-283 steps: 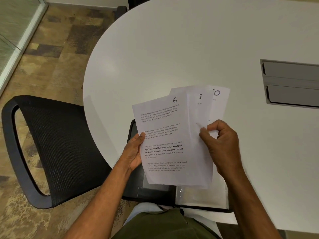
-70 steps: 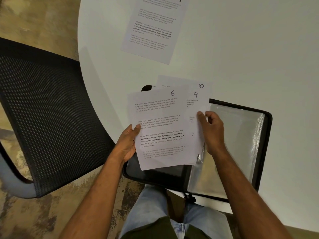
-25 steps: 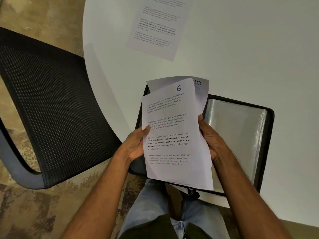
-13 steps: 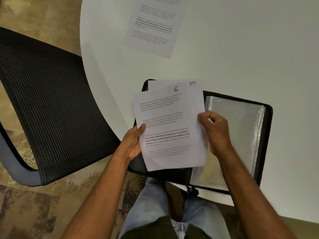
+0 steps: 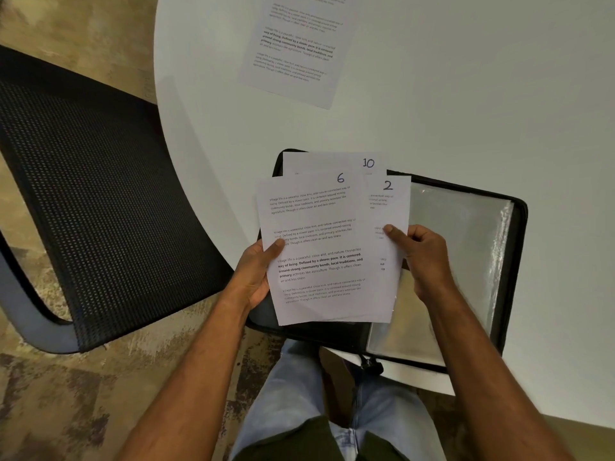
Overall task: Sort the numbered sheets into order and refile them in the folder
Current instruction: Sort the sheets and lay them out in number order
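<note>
Near the centre of the frame a fanned stack of numbered sheets is held up over an open black folder that lies on the white table at its near edge. The left hand grips the stack by its left side, thumb laid across the front of the sheet marked 6. The right hand pinches the sheet marked 2, thumb on its face and fingers curled behind, and holds it offset to the right of sheet 6 so that its number shows. Behind both, the sheet marked 10 peeks out toward the top. One more sheet lies flat on the table in the upper middle of the frame, well apart from the hands, its number cut off by the frame edge. All the sheets run with their long axis roughly up and down the frame. If sheet 2 is the next to be laid out, its place is probably on or beside that lone sheet, which lies straight up-frame from the hands; the right hand already holds sheet 2 and so is the one to carry it. The folder's clear sleeves appear empty, so refiling looks not yet begun. A black mesh chair fills the left of the frame.
</note>
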A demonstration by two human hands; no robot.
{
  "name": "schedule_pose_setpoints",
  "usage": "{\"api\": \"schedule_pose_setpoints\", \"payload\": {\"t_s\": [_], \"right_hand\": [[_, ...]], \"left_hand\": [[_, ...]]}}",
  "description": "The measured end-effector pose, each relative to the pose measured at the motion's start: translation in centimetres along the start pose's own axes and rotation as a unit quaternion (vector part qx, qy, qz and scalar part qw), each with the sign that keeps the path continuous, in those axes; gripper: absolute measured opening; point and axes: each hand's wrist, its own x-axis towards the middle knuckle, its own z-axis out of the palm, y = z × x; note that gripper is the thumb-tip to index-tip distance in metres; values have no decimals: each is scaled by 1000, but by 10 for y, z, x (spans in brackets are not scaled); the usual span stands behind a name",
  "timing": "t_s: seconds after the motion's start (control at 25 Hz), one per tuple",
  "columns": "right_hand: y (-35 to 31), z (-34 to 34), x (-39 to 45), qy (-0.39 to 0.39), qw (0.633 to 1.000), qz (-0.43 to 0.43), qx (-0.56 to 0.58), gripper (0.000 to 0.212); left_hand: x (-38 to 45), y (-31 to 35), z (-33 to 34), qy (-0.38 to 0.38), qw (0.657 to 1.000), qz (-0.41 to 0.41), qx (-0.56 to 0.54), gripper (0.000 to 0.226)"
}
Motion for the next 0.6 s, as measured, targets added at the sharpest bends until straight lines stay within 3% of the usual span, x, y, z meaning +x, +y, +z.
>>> {"api": "schedule_pose_setpoints", "payload": {"t_s": [0.08,0.2,0.44,0.6], "right_hand": [[2,0,1,-5,1000,7,-21,33],[-3,-3,0,53,995,-28,-78,32],[-43,-18,-21,146,974,-161,-56,14],[-87,-22,-52,175,949,-255,-61,14]], "left_hand": [[-1,-1,2,-9,999,5,35,32],[0,-2,5,11,996,35,81,33],[-2,-5,9,51,980,104,161,33],[-1,-5,8,63,964,132,224,49]]}}
